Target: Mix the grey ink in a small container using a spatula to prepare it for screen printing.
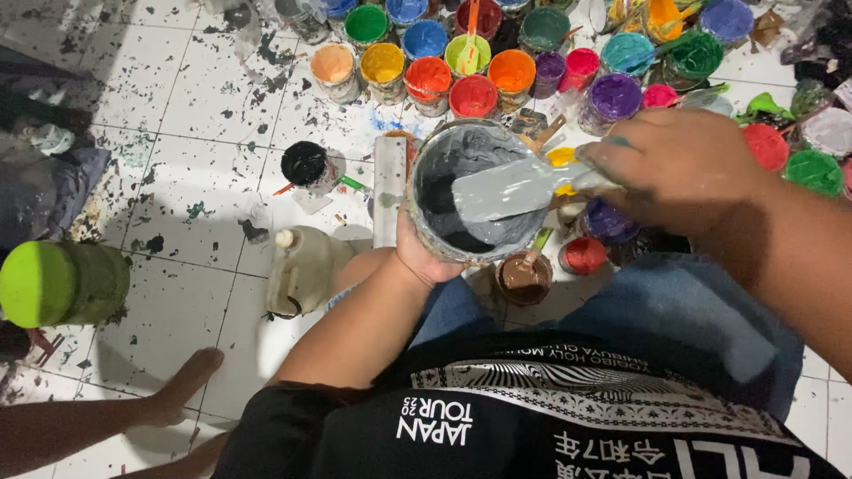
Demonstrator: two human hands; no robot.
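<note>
My left hand (424, 260) cups the underside of a round tin (437, 232) of grey paint, held above my lap. My right hand (679, 168) grips the handle of a flat stirring paddle (510, 189) coated in grey paint. The paddle's blade lies across the inside of the tin. My right forearm comes in from the right edge. Paint smears cover my right fingers.
Several open pots of paint (475, 66) in many colours crowd the white tiled floor (177, 177) ahead. A black pot (304, 164), a pale plastic jug (302, 270) and a green-topped jar (53, 284) stand to the left. Another person's foot (182, 381) rests at lower left.
</note>
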